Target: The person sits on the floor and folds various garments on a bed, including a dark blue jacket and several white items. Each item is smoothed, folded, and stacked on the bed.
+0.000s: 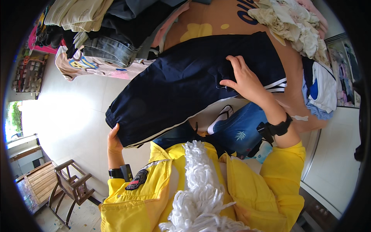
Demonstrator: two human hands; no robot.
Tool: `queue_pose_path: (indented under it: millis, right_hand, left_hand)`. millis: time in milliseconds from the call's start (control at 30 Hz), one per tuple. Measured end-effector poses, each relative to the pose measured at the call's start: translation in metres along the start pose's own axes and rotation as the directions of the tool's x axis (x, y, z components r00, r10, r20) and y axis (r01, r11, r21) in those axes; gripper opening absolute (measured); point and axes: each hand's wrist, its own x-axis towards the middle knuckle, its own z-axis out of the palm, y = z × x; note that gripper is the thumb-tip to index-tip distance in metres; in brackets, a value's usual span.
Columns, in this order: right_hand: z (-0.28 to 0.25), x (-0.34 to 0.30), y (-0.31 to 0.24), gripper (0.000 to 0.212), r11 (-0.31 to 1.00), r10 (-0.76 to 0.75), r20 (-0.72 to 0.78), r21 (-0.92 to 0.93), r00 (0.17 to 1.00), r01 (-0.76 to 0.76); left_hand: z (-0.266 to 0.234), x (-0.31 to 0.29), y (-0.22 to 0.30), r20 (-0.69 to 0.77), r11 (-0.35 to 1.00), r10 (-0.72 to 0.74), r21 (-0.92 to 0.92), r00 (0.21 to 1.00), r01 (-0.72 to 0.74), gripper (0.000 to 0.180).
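A pair of navy blue pants with white stripes along the side stretches across in front of me, partly over the brown bedding and partly above my lap. At the gathered waistband end on the left, my left hand grips the edge, thumb on top and the other fingers hidden under the cloth. My right hand lies on the pants farther right, fingers apart and palm down, close to the striped leg end. The pants look folded lengthwise.
Stacked folded clothes rise at the far left. Crumpled pale clothes lie at the far right, above a white and blue garment pile. The brown bedding has printed shapes. A wooden chair stands at lower left.
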Motion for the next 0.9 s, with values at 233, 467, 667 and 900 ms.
queue_pose_path:
  millis: [233,467,667,900]
  right_hand:
    - [0.027,-0.014,0.013,0.055,0.997,0.058,-0.168,0.051,0.984,-0.050]
    - [0.083,-0.011,-0.014,0.075,0.882,0.065,-0.424,-0.399,0.903,-0.251]
    - [0.068,-0.002,-0.019,0.057,0.948,0.098,-0.505,-0.215,0.857,-0.236]
    - [0.081,-0.002,-0.046,0.054,1.000,0.003,-0.435,-0.027,0.900,-0.016]
  left_hand:
    - [0.001,-0.001,-0.001,-0.076,0.998,-0.012,0.059,0.997,0.017,0.052]
    - [-0.008,0.007,-0.003,-0.014,1.000,-0.017,-0.005,1.000,0.017,0.052]
    - [-0.003,0.001,-0.004,-0.058,1.000,-0.017,0.000,0.998,0.017,0.052]
    - [-0.001,0.004,-0.009,-0.021,0.998,-0.040,-0.046,0.999,0.039,0.049]
